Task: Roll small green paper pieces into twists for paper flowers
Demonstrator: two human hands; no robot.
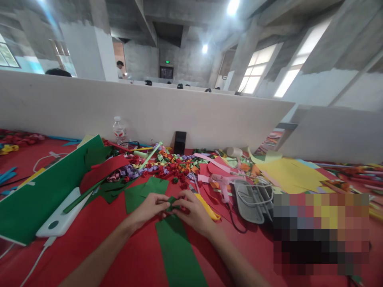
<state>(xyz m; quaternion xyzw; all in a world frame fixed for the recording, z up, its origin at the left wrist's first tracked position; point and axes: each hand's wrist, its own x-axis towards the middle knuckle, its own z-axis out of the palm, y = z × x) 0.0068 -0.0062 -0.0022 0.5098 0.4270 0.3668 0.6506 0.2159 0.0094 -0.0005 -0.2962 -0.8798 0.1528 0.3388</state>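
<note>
Both my hands meet over the red table at the middle of the view. Between their fingertips is a small folded piece of dark green paper (171, 203). My left hand (151, 209) pinches it from the left, and my right hand (193, 209) grips its right side. A long green paper strip (181, 255) lies below the hands and runs toward me. Just behind my left hand lie green paper sheets (149, 189). A yellow-handled tool (209, 207), perhaps a cutter, lies close to the right of my right hand.
Many small coloured paper flowers (167, 163) spread along the back. A pink glue gun (221, 185) lies beside a grey tray (249, 203). At left are a white power strip (64, 215) and a green board (50, 191). A phone (180, 142) and bottle (119, 131) stand against the white partition (149, 107).
</note>
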